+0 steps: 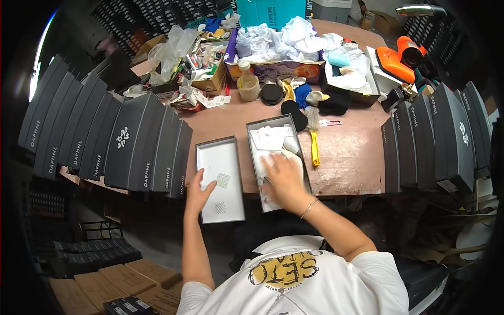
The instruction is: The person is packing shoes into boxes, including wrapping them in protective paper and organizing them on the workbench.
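Note:
A dark-rimmed shoe box [305,178] with a white inside lies near the table's front edge. It holds crumpled white paper [269,137] at its far end and white shoes [292,156], partly covered by my hand. My right hand [286,181], a little blurred, reaches down over the near half of this box with its fingers spread. To its left lies the box lid [216,157], inner side up, with two small patterned patches in it. My left hand [198,193] is at the lid's left edge, thumb and fingers apart; whether it touches the edge is unclear.
Dark shoe boxes stand in rows at left [134,142] and right [446,136]. Behind are a yellow-handled brush [315,149], a bottle [248,84], a round black tin [271,94], a purple carton [278,71] of white paper, and an orange device [394,65]. Brown cartons [105,286] sit lower left.

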A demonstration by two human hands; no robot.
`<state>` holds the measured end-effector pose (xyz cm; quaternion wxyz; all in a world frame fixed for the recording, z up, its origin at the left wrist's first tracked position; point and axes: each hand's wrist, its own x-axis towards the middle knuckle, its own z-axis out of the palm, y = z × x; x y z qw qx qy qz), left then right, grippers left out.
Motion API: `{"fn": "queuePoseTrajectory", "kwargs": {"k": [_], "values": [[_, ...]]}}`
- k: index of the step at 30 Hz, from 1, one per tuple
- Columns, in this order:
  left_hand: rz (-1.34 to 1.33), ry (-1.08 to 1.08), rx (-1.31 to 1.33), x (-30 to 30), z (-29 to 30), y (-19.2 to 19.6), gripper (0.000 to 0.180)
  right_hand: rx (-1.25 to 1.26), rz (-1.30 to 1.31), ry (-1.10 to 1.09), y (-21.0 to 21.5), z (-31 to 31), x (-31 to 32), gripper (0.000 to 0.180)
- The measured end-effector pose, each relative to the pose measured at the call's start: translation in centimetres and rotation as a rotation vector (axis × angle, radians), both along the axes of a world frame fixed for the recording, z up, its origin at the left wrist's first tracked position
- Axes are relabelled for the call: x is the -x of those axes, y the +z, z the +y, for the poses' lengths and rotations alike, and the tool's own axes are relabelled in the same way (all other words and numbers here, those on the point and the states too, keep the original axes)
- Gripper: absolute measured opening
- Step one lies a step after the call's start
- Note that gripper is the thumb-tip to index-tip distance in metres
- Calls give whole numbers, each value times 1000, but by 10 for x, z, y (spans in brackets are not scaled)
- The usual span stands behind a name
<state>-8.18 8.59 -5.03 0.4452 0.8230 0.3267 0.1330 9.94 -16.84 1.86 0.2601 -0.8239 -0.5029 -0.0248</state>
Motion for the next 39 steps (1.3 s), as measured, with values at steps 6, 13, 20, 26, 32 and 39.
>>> {"fn": "queuePoseTrajectory", "kwargs": {"k": [6,13,20,26,32,39], "values": [[-26,-407,-545,-116,-125,42,63,315,-192,-136,-74,-2,-79,28],[-175,-262,-301,-131,-83,12,15,-169,782,-194,-33,-30,-116,22],[-620,-91,-323,-127,-83,117,33,-109,776,104,11,-62,-124,22],[420,-698,843,-146,-86,101,72,114,226,688,81,-13,-102,18],[-289,-412,1462,-92,-112,58,80,-128,109,243,72,-13,-51,31],[-426,-190,1260,-49,-174,47,57,38,123,133,11,-4,-16,35]]}}
